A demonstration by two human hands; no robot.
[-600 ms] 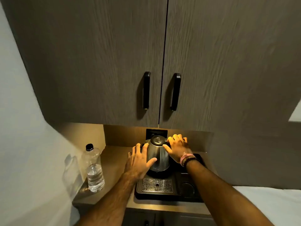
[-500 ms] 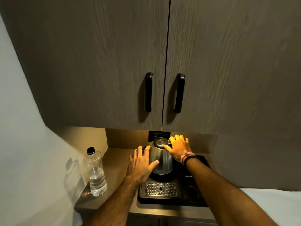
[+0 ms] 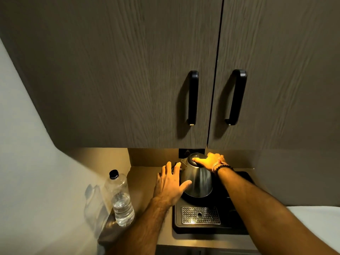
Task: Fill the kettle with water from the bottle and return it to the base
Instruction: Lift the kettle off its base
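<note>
A steel kettle (image 3: 198, 179) stands on its round black base (image 3: 191, 199) on a black tray, under the wall cabinets. My right hand (image 3: 209, 161) lies over the kettle's top and handle, thumb across the lid. My left hand (image 3: 170, 183) rests flat against the kettle's left side, fingers spread, thumb on the metal. A clear plastic water bottle (image 3: 120, 199) with a black cap stands upright at the counter's left end, partly filled, apart from both hands.
The black tray (image 3: 237, 229) carries a perforated metal drip grate (image 3: 200, 215) in front of the kettle. Two cabinet doors with black handles (image 3: 193, 97) hang low overhead. A white wall closes the left side. A black socket plate (image 3: 183, 152) sits behind the kettle.
My right hand has slid from the kettle's far right side onto its lid and handle. The left hand stays against the kettle's left side. The view has shifted slightly.
</note>
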